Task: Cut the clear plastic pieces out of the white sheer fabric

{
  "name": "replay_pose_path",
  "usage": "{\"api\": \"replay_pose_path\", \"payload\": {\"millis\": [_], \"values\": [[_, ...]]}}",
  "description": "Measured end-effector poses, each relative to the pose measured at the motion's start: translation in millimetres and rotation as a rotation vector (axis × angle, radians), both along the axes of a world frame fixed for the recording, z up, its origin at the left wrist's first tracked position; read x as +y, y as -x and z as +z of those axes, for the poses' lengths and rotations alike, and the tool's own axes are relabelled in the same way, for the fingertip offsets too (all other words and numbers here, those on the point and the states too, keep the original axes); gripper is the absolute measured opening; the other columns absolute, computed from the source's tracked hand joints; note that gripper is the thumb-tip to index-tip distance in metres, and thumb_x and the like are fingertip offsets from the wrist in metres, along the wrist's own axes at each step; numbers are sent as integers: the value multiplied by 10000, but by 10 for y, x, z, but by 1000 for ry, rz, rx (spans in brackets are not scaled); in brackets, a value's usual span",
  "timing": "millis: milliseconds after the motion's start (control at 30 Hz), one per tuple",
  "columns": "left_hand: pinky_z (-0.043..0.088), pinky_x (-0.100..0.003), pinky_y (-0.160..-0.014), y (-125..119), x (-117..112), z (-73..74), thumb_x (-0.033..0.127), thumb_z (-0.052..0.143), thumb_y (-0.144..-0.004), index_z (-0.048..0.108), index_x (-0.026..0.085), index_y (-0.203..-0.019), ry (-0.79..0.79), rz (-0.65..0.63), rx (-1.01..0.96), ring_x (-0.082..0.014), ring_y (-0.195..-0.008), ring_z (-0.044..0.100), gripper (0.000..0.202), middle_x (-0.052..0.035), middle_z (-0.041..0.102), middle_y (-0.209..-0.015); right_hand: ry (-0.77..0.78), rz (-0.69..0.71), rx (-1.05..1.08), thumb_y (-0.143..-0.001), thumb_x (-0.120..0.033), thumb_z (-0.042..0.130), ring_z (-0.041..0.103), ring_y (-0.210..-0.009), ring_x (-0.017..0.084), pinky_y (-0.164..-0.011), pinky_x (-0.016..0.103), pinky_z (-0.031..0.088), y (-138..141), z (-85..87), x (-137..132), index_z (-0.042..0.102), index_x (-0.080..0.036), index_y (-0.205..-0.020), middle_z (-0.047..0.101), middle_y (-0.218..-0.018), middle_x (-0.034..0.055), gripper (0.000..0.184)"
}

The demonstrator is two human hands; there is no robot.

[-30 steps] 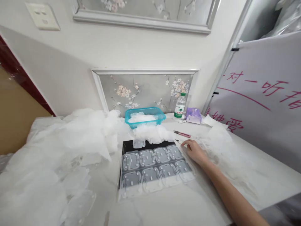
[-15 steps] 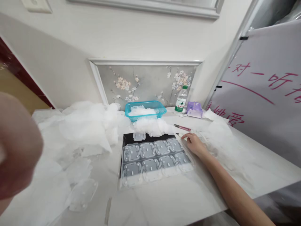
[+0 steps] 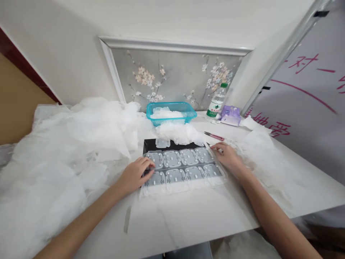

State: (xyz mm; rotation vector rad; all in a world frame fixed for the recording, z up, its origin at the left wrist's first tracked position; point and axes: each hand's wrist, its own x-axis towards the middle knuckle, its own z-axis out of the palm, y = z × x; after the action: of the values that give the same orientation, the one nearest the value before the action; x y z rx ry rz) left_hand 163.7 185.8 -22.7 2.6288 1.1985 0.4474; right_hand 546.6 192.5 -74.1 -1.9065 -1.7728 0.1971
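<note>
A black board (image 3: pixel 175 143) lies on the white table (image 3: pixel 205 216), covered by two rows of clear plastic pieces (image 3: pixel 185 167). My left hand (image 3: pixel 134 174) rests at the board's left edge, fingers curled onto the leftmost pieces. At the board's right edge lies my right hand (image 3: pixel 228 158), fingers pinched on a small tool that I cannot make out. One loose clear piece (image 3: pixel 163 142) sits at the board's far end.
A heap of white film (image 3: pixel 61 154) covers the table's left side. A turquoise basket (image 3: pixel 171 111) with clear pieces stands behind a white pile (image 3: pixel 179 132). A red-handled tool (image 3: pixel 214 136), water bottle (image 3: pixel 217 104) and purple packet (image 3: pixel 229 116) lie far right, beside a lettered board (image 3: pixel 304 108).
My left hand came down from close to the camera and now rests on the board's left edge. The view tilted downward. My right hand stayed at the board's right edge.
</note>
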Motion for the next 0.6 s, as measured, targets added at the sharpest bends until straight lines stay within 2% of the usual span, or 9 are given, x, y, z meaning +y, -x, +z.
{"api": "replay_pose_path", "payload": {"millis": [67, 133, 200, 267, 367, 467, 533, 600], "values": [[456, -288, -727, 28, 32, -140, 289, 409, -893, 572, 222, -877, -33, 1, -18, -180, -859, 580, 178, -28, 628, -921, -1, -29, -24, -767, -179, 479, 616, -802, 167, -733, 264, 463, 2, -6, 3, 673, -159, -1004, 648, -1026, 92, 307], [448, -315, -768, 40, 31, -186, 276, 402, -897, 565, 217, -870, -53, 7, -27, -190, -867, 570, 176, -32, 626, -903, -2, -85, -49, -788, -247, 495, 614, -780, 186, -731, 294, 460, -10, 2, -4, 656, -140, -1028, 647, -1025, 118, 309], [440, -339, -797, 45, 21, -182, 257, 398, -898, 559, 209, -876, -83, 23, -37, -200, -882, 564, 169, -40, 622, -906, 4, -122, -70, -801, -301, 505, 612, -805, 217, -749, 318, 447, -28, 24, -15, 676, -148, -945, 662, -981, 125, 271], [444, -340, -787, 54, 18, -168, 240, 396, -899, 552, 203, -886, -97, 56, -58, -196, -868, 567, 161, -43, 614, -909, 6, -129, -80, -812, -280, 488, 607, -862, 235, -777, 320, 428, -41, 52, -19, 683, -173, -838, 677, -940, 116, 224], [456, -330, -755, 78, 34, -172, 243, 405, -899, 548, 207, -870, -80, 84, -88, -188, -829, 573, 151, -38, 605, -891, -19, -149, -65, -833, -243, 440, 600, -905, 248, -778, 322, 411, -41, 62, -4, 660, -176, -799, 680, -936, 126, 232], [459, -351, -765, 102, 58, -206, 246, 406, -897, 548, 212, -850, -74, 70, -73, -199, -840, 568, 154, -38, 605, -881, -74, -207, -23, -871, -270, 380, 603, -817, 243, -699, 320, 408, -23, 2, 19, 621, -163, -855, 670, -888, 139, 264], [458, -367, -785, 113, 69, -230, 243, 407, -895, 552, 212, -860, -79, 60, -73, -208, -859, 565, 153, -44, 606, -892, -127, -246, 27, -896, -295, 329, 588, -710, 217, -627, 303, 397, 18, -25, 14, 582, -161, -912, 652, -808, 119, 287], [458, -381, -803, 120, 75, -246, 243, 415, -892, 557, 210, -871, -80, 53, -87, -214, -875, 564, 148, -50, 607, -903, -184, -253, 71, -909, -320, 305, 558, -649, 184, -592, 281, 392, 120, 49, -18, 541, -173, -949, 616, -745, 74, 281]]}}
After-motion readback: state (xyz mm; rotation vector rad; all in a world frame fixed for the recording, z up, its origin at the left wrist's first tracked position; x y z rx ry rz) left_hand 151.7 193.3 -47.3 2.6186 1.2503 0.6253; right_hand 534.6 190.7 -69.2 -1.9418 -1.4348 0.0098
